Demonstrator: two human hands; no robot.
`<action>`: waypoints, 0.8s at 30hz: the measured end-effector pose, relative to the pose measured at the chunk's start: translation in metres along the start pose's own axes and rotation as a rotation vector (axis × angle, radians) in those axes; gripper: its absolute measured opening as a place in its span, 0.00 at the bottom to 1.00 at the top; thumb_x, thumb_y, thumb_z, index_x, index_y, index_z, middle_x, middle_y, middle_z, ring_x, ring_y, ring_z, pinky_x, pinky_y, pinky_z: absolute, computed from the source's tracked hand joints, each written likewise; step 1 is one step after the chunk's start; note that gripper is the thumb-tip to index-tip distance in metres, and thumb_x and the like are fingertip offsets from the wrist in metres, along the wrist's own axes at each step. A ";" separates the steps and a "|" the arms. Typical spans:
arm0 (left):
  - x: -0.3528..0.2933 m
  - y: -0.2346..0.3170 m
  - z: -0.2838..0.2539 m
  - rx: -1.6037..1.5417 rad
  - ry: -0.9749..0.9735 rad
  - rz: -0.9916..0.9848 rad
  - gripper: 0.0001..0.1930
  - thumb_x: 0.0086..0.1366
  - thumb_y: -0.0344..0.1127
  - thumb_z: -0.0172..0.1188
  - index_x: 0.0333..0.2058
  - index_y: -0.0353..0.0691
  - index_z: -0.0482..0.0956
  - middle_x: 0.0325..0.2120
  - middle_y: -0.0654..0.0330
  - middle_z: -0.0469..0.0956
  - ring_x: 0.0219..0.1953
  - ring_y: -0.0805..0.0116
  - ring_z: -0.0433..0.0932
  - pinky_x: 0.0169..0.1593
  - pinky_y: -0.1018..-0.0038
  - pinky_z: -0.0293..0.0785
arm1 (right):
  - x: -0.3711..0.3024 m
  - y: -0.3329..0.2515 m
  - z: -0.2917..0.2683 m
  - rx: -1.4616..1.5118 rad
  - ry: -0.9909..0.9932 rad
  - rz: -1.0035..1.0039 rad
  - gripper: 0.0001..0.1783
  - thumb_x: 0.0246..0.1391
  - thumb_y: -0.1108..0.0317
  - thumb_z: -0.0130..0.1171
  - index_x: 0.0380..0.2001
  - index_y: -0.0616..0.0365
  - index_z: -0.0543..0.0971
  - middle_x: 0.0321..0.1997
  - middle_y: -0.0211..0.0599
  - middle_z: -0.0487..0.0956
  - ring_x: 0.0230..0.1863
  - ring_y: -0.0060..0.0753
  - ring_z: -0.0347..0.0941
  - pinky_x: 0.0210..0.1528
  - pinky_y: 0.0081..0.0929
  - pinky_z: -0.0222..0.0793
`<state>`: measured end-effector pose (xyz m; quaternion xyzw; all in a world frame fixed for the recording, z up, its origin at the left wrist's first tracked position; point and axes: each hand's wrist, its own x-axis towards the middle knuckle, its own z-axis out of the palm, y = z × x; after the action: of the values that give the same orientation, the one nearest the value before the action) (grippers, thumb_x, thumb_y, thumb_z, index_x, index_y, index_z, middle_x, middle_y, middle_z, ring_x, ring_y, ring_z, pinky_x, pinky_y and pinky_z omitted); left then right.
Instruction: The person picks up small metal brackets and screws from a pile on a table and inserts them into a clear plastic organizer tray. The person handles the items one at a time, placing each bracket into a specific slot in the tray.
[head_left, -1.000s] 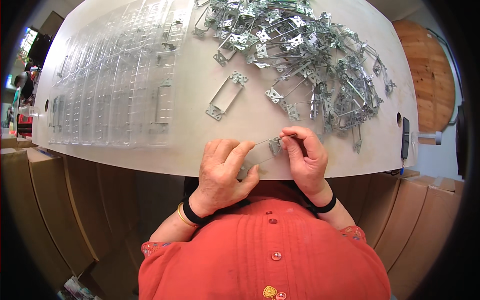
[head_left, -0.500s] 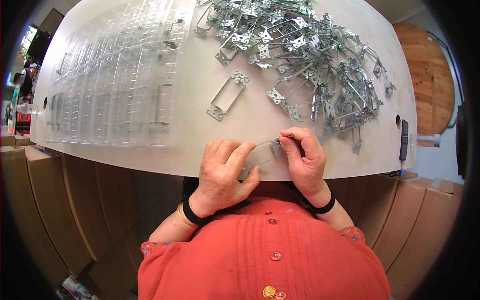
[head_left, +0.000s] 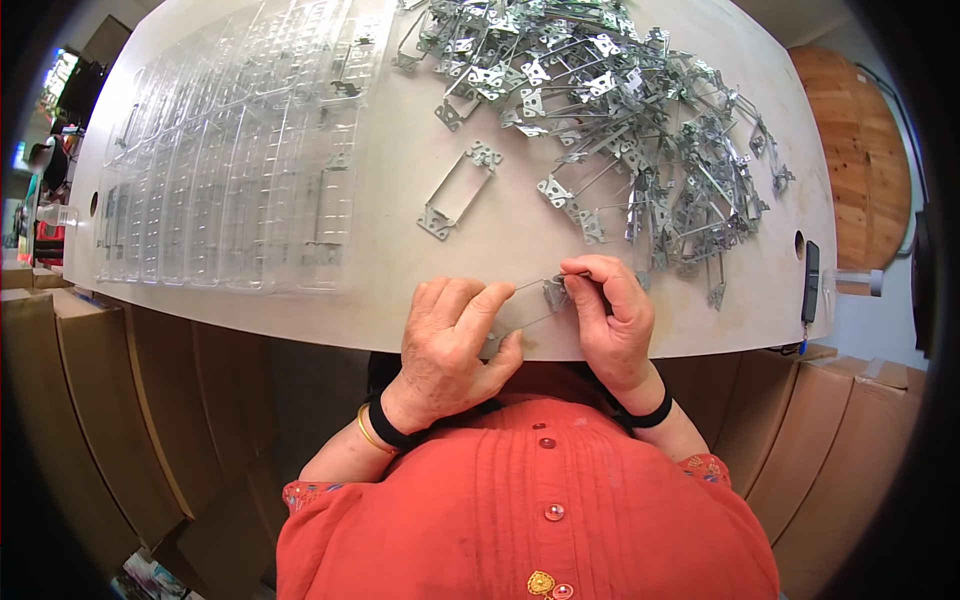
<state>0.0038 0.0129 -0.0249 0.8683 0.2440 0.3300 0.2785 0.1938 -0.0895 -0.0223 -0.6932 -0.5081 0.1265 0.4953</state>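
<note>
far left on my feed: cardboard boxes [head_left: 90, 360] stand below the near left corner of the pale tabletop [head_left: 385, 230]. clear plastic trays [head_left: 230, 180] cover the left end, running from near edge to far edge; i make out a few metal pieces in their right-hand column

next, a lone frame [head_left: 437, 222], two thin bars between hole-punched plates, lies tilted on the bare middle, well apart from the trays

nearer me, by the middle of the near edge: left hand [head_left: 445, 340], back up, forefinger and thumb parted across the width of the held frame [head_left: 553, 295], gripping its left end, mostly hidden. right hand [head_left: 610, 320] has thumb and forefinger pressed together, pinching at its right-end plate; i cannot tell whether a smaller piece sits in that pinch

farther right, a tangled pile of metal frames [head_left: 600, 85] stretches from the far edge down the right half. a slim black object [head_left: 810, 280] sits at the right edge, near corner; beyond that edge, a round wooden board [head_left: 860, 150] stands upright
</note>
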 end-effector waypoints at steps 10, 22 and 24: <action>0.000 0.000 0.000 0.006 0.002 -0.001 0.26 0.48 0.29 0.74 0.50 0.39 0.84 0.37 0.56 0.79 0.37 0.56 0.75 0.45 0.61 0.71 | 0.002 -0.002 0.000 -0.008 -0.009 -0.008 0.08 0.64 0.79 0.68 0.45 0.60 0.84 0.43 0.39 0.85 0.39 0.31 0.81 0.42 0.26 0.77; 0.000 0.001 0.001 0.009 -0.001 0.008 0.27 0.50 0.28 0.74 0.53 0.38 0.83 0.40 0.54 0.81 0.39 0.55 0.77 0.47 0.61 0.73 | -0.004 0.006 0.000 0.139 0.013 0.004 0.06 0.68 0.76 0.67 0.46 0.61 0.82 0.46 0.39 0.85 0.41 0.29 0.81 0.45 0.25 0.77; -0.002 0.000 0.000 0.007 -0.006 -0.014 0.28 0.51 0.27 0.74 0.54 0.38 0.83 0.41 0.54 0.81 0.39 0.54 0.77 0.47 0.61 0.73 | -0.004 0.004 0.003 0.177 -0.013 0.004 0.05 0.69 0.75 0.66 0.46 0.61 0.81 0.47 0.39 0.85 0.41 0.29 0.81 0.45 0.25 0.78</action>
<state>0.0023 0.0114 -0.0255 0.8687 0.2503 0.3245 0.2783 0.1927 -0.0913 -0.0286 -0.6467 -0.4970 0.1765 0.5510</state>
